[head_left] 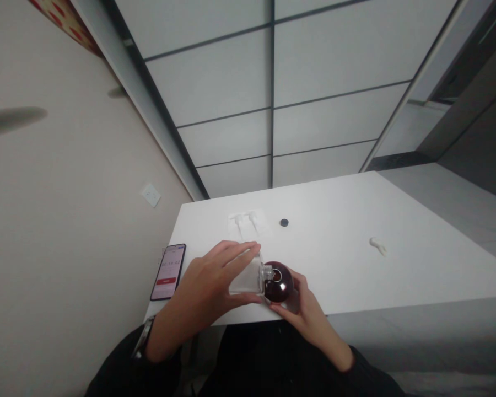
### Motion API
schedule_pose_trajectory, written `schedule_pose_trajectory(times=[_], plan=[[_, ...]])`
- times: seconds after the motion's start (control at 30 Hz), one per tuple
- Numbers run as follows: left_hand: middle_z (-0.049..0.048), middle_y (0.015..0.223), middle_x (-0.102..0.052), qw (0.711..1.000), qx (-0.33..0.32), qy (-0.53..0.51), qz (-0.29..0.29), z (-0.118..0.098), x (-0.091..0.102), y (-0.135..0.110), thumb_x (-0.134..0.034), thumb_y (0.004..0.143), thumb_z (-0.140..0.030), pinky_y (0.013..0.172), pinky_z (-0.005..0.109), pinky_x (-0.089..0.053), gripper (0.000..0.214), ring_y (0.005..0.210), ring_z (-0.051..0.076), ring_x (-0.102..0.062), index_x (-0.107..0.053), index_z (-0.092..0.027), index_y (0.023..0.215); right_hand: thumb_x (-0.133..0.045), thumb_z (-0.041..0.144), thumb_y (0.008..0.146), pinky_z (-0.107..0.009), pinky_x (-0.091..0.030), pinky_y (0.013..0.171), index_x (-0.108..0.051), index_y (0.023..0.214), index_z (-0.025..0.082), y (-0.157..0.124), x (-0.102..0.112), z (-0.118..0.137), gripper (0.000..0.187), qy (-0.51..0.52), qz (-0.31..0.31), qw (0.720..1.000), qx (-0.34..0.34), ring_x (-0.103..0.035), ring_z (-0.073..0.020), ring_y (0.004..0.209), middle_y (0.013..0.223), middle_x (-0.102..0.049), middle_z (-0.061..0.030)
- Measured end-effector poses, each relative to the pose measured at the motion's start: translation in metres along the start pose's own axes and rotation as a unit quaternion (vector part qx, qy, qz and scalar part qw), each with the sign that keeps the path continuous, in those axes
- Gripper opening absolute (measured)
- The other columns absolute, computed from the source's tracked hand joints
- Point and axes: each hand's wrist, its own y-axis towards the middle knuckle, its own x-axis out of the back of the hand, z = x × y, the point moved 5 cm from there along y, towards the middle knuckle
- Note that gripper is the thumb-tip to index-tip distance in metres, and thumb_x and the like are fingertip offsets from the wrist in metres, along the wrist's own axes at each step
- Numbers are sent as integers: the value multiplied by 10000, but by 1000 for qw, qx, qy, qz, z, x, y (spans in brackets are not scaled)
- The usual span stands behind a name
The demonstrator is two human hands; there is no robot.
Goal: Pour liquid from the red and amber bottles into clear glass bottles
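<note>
My left hand (219, 275) is wrapped round a clear bottle (248, 278) that lies tilted on its side, its threaded neck pointing right. That neck meets the open mouth of a dark red-brown bottle (279, 289); whether liquid passes between them I cannot tell. Around the dark bottle's right side close the fingers of my right hand (306, 306). Beyond my hands, two white pump heads (246, 222) lie on a pale sheet. A small dark round cap (284, 223) rests to the right of them.
A phone (168, 273) with a lit screen lies at the left edge of the white table (334, 220). Toward the right sits a small white object (377, 245), perhaps another pump head. A wall with a socket (151, 195) borders the left side.
</note>
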Motion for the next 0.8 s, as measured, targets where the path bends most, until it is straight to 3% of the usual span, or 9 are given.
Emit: schedule_pose_trajectory(times=[0.8], plan=[[145, 1409, -717, 998, 1, 45, 39, -1, 8, 2, -838, 875, -521, 914, 424, -661, 738, 1232, 311, -695, -564, -163, 1460, -796, 469, 918, -608, -501, 1163, -417, 1517, 248, 1, 0, 3, 743, 7, -1, 1000, -6, -629, -371, 1381, 1513, -600, -206]])
